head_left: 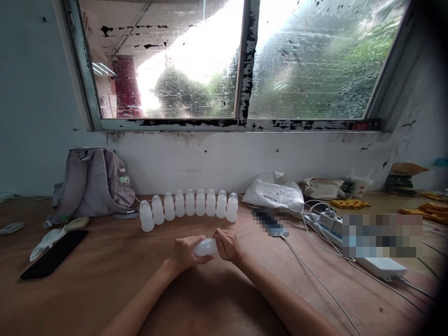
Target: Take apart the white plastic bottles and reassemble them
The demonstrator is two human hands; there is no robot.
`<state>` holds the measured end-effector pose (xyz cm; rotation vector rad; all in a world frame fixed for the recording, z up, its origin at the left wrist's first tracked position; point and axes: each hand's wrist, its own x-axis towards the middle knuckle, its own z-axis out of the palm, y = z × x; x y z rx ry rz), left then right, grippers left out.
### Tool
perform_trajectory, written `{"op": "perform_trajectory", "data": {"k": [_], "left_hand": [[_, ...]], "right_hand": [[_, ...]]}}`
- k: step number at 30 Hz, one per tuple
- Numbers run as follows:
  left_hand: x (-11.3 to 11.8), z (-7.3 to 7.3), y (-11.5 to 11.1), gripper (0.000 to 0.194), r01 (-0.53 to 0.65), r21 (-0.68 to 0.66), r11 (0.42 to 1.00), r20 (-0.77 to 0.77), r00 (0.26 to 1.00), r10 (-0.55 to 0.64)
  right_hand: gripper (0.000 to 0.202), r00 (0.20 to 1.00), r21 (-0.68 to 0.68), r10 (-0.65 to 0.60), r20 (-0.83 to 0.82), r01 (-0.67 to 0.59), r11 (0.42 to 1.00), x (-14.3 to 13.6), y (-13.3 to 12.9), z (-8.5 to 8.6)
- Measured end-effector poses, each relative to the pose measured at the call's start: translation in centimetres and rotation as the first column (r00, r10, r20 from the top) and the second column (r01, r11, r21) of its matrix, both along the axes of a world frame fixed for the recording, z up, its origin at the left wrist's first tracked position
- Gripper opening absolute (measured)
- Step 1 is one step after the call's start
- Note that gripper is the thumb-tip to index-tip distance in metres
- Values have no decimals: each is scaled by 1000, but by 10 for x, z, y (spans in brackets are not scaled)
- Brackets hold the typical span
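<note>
A translucent white bottle (204, 248) lies tilted on its side between my two hands, above the wooden table. My left hand (189, 252) is wrapped round its body. The fingers of my right hand (227, 244) are closed on its right end, partly hiding that end. Beyond my hands, several similar white bottles with clear caps (190, 203) stand upright in a curved row.
The wooden table (115, 252) bears a grey backpack (93, 182) and a black flat case (54, 255) at left. To the right are a silvery bag (275, 192), a phone with a cable, a white power strip (381, 268) and tangled cords. A window is behind.
</note>
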<state>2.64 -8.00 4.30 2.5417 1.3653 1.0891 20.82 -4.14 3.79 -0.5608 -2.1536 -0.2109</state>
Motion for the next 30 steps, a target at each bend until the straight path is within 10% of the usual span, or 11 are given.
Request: {"op": "perform_trajectory", "data": {"k": [13, 20, 26, 30], "left_hand": [[-1, -6, 2, 41, -148, 284, 947, -243, 945, 221], [-22, -18, 9, 41, -239, 229, 944, -196, 938, 285], [-58, -12, 12, 36, -465, 147, 873, -33, 880, 474], [-56, -14, 15, 36, -420, 146, 896, -32, 903, 428]], "right_hand": [[36, 883, -597, -439, -167, 264, 757, -25, 5, -1], [37, 843, -562, -524, -120, 378, 736, 2, 16, 2], [33, 674, -492, -730, 116, 677, 547, 49, 42, -4], [33, 649, -415, -735, 197, 735, 537, 52, 49, -13]]}}
